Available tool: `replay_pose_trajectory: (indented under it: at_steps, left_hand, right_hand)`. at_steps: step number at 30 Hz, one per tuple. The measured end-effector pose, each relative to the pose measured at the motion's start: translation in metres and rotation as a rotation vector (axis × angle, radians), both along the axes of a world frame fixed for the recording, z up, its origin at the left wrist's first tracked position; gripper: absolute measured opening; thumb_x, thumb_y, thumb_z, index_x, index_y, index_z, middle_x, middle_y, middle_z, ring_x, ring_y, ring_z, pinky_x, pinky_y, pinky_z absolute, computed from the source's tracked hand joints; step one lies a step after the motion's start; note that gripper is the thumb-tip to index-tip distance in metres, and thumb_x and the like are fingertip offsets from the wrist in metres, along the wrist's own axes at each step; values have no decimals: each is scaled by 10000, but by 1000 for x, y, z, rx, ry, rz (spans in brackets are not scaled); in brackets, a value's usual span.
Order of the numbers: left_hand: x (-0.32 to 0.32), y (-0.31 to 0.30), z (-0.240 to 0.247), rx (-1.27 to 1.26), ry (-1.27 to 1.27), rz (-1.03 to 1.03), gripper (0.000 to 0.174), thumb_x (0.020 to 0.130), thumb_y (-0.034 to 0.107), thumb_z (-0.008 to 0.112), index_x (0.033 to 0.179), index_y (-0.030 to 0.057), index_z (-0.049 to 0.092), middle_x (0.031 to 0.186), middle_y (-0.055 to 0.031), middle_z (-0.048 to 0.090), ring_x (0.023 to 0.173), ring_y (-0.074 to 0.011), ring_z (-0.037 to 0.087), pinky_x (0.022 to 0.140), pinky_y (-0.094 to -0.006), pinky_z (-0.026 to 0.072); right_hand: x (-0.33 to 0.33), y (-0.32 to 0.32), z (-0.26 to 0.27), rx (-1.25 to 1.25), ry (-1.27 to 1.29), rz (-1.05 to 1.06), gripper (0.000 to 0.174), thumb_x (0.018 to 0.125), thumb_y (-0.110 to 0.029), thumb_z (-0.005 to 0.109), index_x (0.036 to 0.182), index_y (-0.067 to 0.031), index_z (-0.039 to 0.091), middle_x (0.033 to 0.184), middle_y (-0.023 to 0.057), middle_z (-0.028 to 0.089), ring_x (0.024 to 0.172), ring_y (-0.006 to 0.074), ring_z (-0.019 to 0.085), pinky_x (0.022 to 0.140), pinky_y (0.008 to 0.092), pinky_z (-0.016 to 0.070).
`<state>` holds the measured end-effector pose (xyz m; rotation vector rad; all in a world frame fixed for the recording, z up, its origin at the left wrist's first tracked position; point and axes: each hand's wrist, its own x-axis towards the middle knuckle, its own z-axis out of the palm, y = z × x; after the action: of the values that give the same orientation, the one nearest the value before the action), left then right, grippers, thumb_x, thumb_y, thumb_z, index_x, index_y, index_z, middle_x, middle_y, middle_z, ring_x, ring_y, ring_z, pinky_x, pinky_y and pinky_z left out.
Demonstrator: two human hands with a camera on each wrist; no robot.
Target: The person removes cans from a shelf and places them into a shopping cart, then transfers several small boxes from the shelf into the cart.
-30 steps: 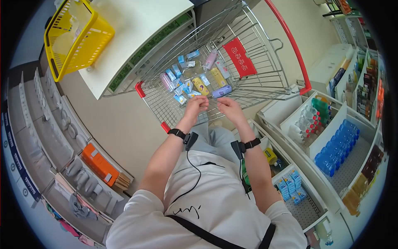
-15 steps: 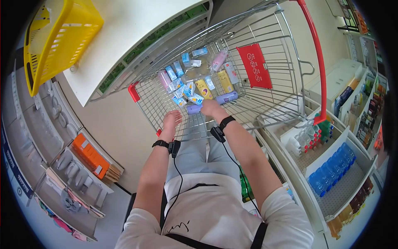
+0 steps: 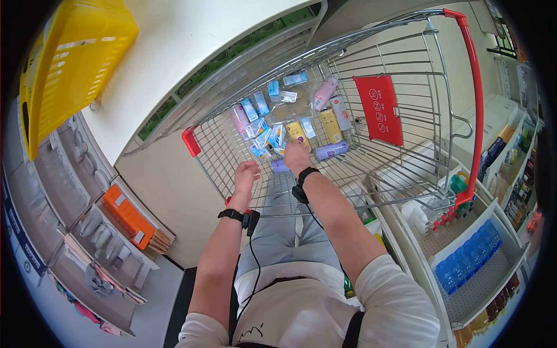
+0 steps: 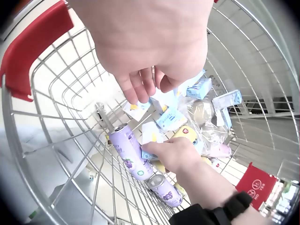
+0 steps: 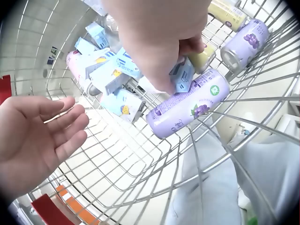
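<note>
My right hand point(image 3: 297, 156) reaches down into the shopping cart point(image 3: 214, 168) and pinches a small blue-and-white drink carton point(image 5: 183, 77) between thumb and fingers. Directly below that carton lies a purple grape drink can point(image 5: 190, 104). A second purple can point(image 3: 332, 151) and a yellow can point(image 3: 331, 126) rest nearby. Several more blue-and-white cartons point(image 3: 255, 105) are heaped with a pink can point(image 3: 239, 118) toward the cart's far left. My left hand point(image 3: 246, 177) hovers over the cart's near side with loosely bent fingers, holding nothing.
A clear plastic pack of round items point(image 3: 295, 104) lies in the cart. The red handle point(image 3: 474, 104) spans the right. Beyond the cart is a white counter point(image 3: 156, 40) with a yellow basket point(image 3: 81, 64). Shelves flank both sides, with blue bottles point(image 3: 467, 255) at right.
My hands moved apart. The right hand went down among the goods and took hold of a carton, while the left drew back leftward. The cart now appears larger and farther right.
</note>
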<state>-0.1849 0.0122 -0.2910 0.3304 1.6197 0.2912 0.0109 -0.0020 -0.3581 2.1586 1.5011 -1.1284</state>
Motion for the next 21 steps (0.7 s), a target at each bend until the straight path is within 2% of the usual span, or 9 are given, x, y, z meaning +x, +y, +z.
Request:
replay_pose_trajectory:
  at_steps: [3, 5, 6, 10, 11, 13, 16, 20, 21]
  left_hand:
    - [9, 15, -10, 123, 73, -129, 277, 892, 54, 616, 1166, 11, 608, 1075, -103, 664, 963, -206, 663, 803, -326, 549]
    - [25, 38, -21, 437, 114, -326, 339, 878, 100, 686, 1190, -1, 599, 1108, -128, 668, 998, -229, 666, 856, -344, 543]
    - [35, 49, -31, 441, 106, -330, 339, 878, 100, 686, 1190, -1, 599, 1108, -128, 668, 998, -229, 666, 856, -344, 543]
    - [97, 105, -71, 817, 348, -434, 497, 830, 213, 787, 1221, -23, 591, 1111, -181, 684, 1021, -297, 672, 920, -380, 522]
    - [112, 118, -78, 906, 442, -451, 535, 811, 240, 810, 1222, -25, 596, 1099, -197, 691, 1022, -316, 675, 928, -389, 516]
    - [134, 142, -92, 846, 381, -414, 532, 811, 256, 808, 1212, -25, 602, 1088, -201, 695, 1015, -319, 677, 923, -390, 515]
    - [151, 159, -98, 718, 274, -351, 529, 811, 287, 804, 1193, -26, 614, 1066, -211, 702, 1001, -327, 682, 913, -392, 514]
    - [150, 150, -81, 724, 432, -414, 490, 832, 296, 779, 1165, -30, 625, 993, -175, 703, 941, -292, 680, 873, -382, 519]
    - [144, 144, -71, 632, 219, -378, 453, 861, 274, 751, 1180, -20, 620, 996, -138, 693, 930, -256, 670, 854, -372, 521]
  right_hand:
    - [7, 5, 9, -80, 41, -46, 374, 818, -196, 682, 1117, 28, 676, 1171, 199, 676, 1046, 380, 678, 893, 441, 559]
    - [22, 19, 45, -203, 113, -123, 457, 779, -256, 742, 1126, 35, 679, 1119, 202, 701, 1001, 353, 698, 858, 409, 571]
    - [30, 21, 54, -199, 107, -129, 457, 779, -256, 742, 1126, 35, 679, 1119, 202, 701, 1001, 353, 698, 858, 409, 571]
    - [72, 26, 84, -231, 250, -185, 569, 713, -353, 815, 1096, 46, 682, 1009, 175, 725, 874, 266, 719, 762, 363, 566]
    - [82, 21, 92, -186, 361, -329, 559, 711, -359, 825, 1070, 44, 681, 974, 159, 716, 836, 244, 701, 731, 357, 552]
    - [97, 7, 108, -88, 582, -620, 541, 706, -371, 846, 1017, 39, 677, 904, 126, 697, 759, 200, 665, 668, 343, 525]
    - [111, -5, 151, -25, 611, -806, 481, 736, -348, 844, 982, 18, 650, 875, 89, 665, 740, 157, 614, 644, 320, 489]
    - [120, -27, 198, 72, 742, -1047, 406, 786, -287, 832, 980, -12, 606, 877, 61, 647, 759, 133, 593, 651, 292, 469]
    - [122, -33, 207, 105, 801, -1118, 385, 803, -263, 827, 988, -21, 590, 886, 57, 646, 773, 131, 596, 661, 284, 469]
